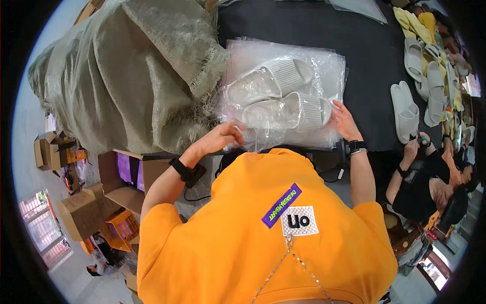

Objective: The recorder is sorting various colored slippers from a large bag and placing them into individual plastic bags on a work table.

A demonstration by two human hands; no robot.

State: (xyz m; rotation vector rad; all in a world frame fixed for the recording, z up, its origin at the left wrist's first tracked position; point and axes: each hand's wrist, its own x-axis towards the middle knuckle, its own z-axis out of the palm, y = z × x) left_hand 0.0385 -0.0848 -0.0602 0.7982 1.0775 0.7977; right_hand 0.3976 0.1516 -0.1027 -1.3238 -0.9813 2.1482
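A pair of white ribbed slippers (pixel 276 93) lies partly inside a clear plastic bag (pixel 263 109) on top of a stack of clear bags (pixel 329 66) on the black table (pixel 364 101). My left hand (pixel 225 136) pinches the bag's open edge at the near left. At the slippers' right end, my right hand (pixel 344 120) rests on the bag with fingers spread. Both wrists wear black bands. My orange shirt fills the lower middle.
A large burlap sack (pixel 131 71) stands at the left of the table. Several loose white and yellow slippers (pixel 422 76) lie at the right. Another person in black (pixel 430 187) works at the right edge. Cardboard boxes (pixel 83 213) sit on the floor, left.
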